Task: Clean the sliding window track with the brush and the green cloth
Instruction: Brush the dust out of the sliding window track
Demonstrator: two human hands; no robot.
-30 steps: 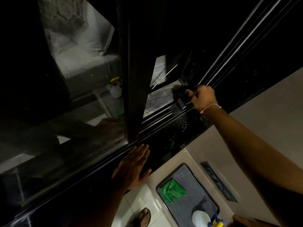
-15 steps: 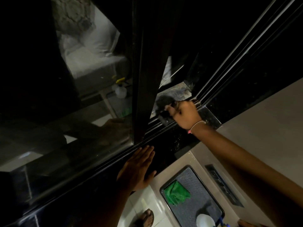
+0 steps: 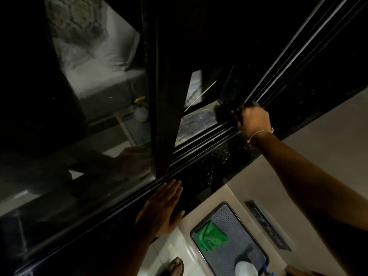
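Observation:
My right hand point(image 3: 252, 121) grips a dark brush point(image 3: 224, 114) whose bristles rest on the dusty sliding window track point(image 3: 201, 140), at the right of the open gap. My left hand point(image 3: 161, 210) lies flat with fingers spread on the black sill point(image 3: 215, 168), just below the dark vertical window frame point(image 3: 165, 96). The green cloth point(image 3: 210, 237) lies crumpled in a grey tray point(image 3: 247, 253) on the floor, below the sill and untouched.
A white spray bottle point(image 3: 246, 268) stands in the tray's near end. The glass pane point(image 3: 79, 116) at left reflects the room and the bottle. A sandalled foot point(image 3: 176, 265) stands on the tiled floor. A beige wall with a socket strip point(image 3: 266, 226) lies right.
My right hand moved the brush left toward the frame, then back right along the track. My left hand stayed flat on the sill.

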